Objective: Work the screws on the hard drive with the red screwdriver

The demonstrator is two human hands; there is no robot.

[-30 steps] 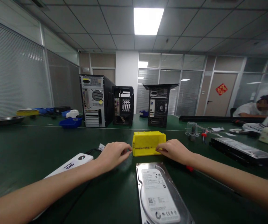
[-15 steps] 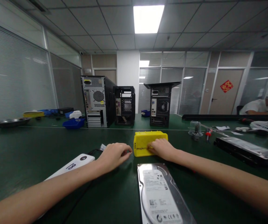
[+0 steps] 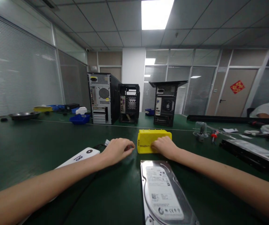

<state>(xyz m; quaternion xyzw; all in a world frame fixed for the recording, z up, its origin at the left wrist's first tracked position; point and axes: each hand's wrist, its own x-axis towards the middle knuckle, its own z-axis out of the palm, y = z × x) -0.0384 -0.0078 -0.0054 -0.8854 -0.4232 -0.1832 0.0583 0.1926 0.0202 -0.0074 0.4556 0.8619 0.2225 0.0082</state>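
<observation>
My right hand [image 3: 164, 147] curls at the yellow bin [image 3: 145, 139], mid-frame — gripping or not, I can't tell. My left hand [image 3: 118, 150], left of centre, is half-open, empty — a hard drive [image 3: 164, 192] lies bottom centre.

Right hand [image 3: 164, 146] farther left across the yellow bin [image 3: 146, 137] than a second ago.

White bar [image 3: 84, 156] reads "18"; hard drive label [image 3: 164, 192], "CE".
</observation>
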